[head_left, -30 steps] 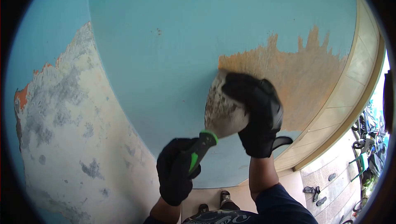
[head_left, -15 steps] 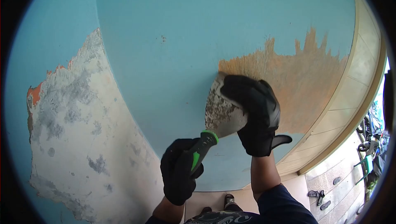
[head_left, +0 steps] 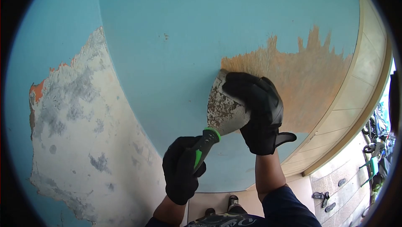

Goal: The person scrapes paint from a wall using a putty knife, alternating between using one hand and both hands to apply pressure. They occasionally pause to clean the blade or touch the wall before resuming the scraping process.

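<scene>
A wide scraper [head_left: 226,109] with a spattered metal blade stands tilted against the blue wall [head_left: 167,72]. Its black and green handle is wrapped by my left hand [head_left: 181,169], which wears a black glove. My right hand [head_left: 260,112], also gloved in black, presses on the right side of the blade, fingers together near its upper corner; the thumb is hard to make out. The blade's top corner lies at the left edge of a scraped brown patch [head_left: 310,80] on the wall.
On the left, another wall stretch has a bare white and grey patch [head_left: 79,135]. A cream tiled border [head_left: 351,97] curves along the right. Beyond it are sandals [head_left: 324,199] on paving, a green chair [head_left: 372,169] and motorcycles. My feet show at the bottom.
Both hands and the scraper have shifted very slightly up and left in view. The grip on the handle and the blade looks the same.
</scene>
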### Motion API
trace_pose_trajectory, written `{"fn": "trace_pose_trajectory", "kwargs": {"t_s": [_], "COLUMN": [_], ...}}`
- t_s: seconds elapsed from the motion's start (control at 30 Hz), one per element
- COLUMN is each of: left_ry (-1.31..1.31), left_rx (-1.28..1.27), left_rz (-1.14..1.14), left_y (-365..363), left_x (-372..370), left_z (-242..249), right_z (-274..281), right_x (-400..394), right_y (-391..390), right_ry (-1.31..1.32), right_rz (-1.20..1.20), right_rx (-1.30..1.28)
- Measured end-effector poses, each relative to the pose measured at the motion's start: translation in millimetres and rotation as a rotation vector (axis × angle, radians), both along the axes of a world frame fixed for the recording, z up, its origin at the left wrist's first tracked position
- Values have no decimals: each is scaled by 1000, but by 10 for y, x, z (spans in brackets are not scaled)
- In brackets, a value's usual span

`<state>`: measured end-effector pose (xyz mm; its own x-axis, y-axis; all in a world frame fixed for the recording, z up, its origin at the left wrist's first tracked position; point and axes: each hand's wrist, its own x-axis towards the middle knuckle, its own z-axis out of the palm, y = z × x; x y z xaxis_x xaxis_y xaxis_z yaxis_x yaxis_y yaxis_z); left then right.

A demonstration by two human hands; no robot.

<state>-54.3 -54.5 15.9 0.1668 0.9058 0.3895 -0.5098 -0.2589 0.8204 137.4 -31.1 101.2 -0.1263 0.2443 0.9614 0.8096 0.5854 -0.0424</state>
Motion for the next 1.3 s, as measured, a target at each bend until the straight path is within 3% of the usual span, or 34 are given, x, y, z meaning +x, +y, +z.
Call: {"fn": "trace_pose_trajectory", "kwargs": {"t_s": [0.13,0.2,0.3,0.33,0.53,0.6,0.63,0.73,0.87,0.93,0.97,1.1,1.17,1.3], "left_ry": [-79,-57,-91,-34,-72,47,-78,-26,-23,-113,-20,-61,-66,-2], "left_rx": [-112,-23,-89,-5,-110,52,-62,-116,21,-93,-35,-31,-77,14], "left_rz": [-92,-57,-37,-115,-57,-11,-78,-71,-63,-106,-62,-97,-99,18], "left_y": [-24,-42,4,17,-78,-22,-81,-137,-73,-149,-167,-164,-213,-108], "left_x": [-115,-69,-52,-142,-37,-98,-75,-9,-79,-11,1,-121,-44,-22], "left_z": [157,69,126,162,28,151,136,-26,158,23,10,172,9,9], "right_z": [83,-42,138,66,59,42,7,44,91,21,15,116,-22,29], "right_x": [-65,-23,-46,-42,-10,-19,-3,28,-33,14,1,-26,22,-1], "right_y": [-33,-47,-1,-9,10,38,32,-54,-42,-59,-55,-50,-71,-14], "right_ry": [15,33,-23,-17,8,15,4,-48,39,3,5,-14,-18,-5], "right_rz": [50,-5,14,12,20,47,37,-35,56,28,16,44,17,24], "right_rx": [50,-3,104,88,64,115,92,19,37,50,28,57,32,73]}}
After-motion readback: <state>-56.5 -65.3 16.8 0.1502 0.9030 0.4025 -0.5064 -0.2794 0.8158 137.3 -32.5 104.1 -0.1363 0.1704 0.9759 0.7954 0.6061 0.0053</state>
